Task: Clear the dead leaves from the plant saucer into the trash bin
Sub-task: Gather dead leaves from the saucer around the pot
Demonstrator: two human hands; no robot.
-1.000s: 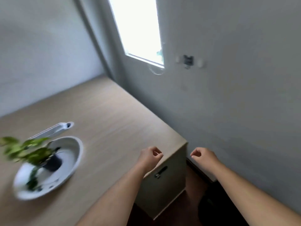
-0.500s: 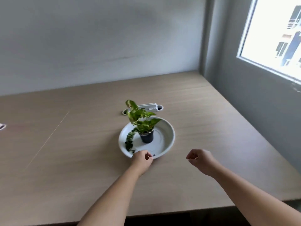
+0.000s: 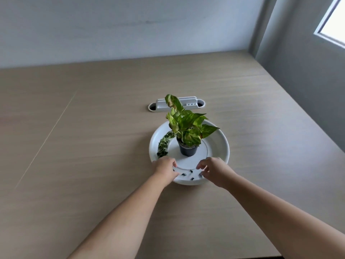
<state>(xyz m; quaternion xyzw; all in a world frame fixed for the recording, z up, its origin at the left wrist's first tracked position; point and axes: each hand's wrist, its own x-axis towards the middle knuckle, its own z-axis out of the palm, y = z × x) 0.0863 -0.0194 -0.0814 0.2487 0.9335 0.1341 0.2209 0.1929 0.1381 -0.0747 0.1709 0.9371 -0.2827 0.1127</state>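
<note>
Item 1: saucer (image 3: 223, 146), white, round, shallow. Sat on the pale wood-grain table (image 3: 89, 150), toward its middle, near a white oval cable port (image 3: 188, 105) let into the tabletop, and apart from it.

Item 2: pot (image 3: 188, 150), small, black. Stood upright at the centre of the saucer. Held a plant (image 3: 186, 126) with green, yellow-mottled leaves, a few browned at the edges. Topmost leaf overlapped the cable port in view.

Item 3: shrivelled leaves (image 3: 163, 144), dull green. Lay in a curved strip along the saucer's inner left side, from beside the pot toward the near rim, ending just beside the left hand.

Item 4: dark scraps (image 3: 191, 174), small, several. Lay scattered on the saucer's near edge, between the two hands.

Item 5: left hand (image 3: 165, 170), forearm bare. Rested at the saucer's near-left rim, fingers curled inward over the dish. Could not be told whether gripping the rim, pinching a scrap, or holding nothing.

Item 6: right hand (image 3: 214, 171), forearm bare. Placed over the saucer's near-right part, fingers bent downward, tips close beside the dark scraps. Contact with a scrap, or a pinch on one, could not be told.

Surroundings: grey wall (image 3: 130, 27) behind the table; window (image 3: 334, 28), bright, at upper right.
</note>
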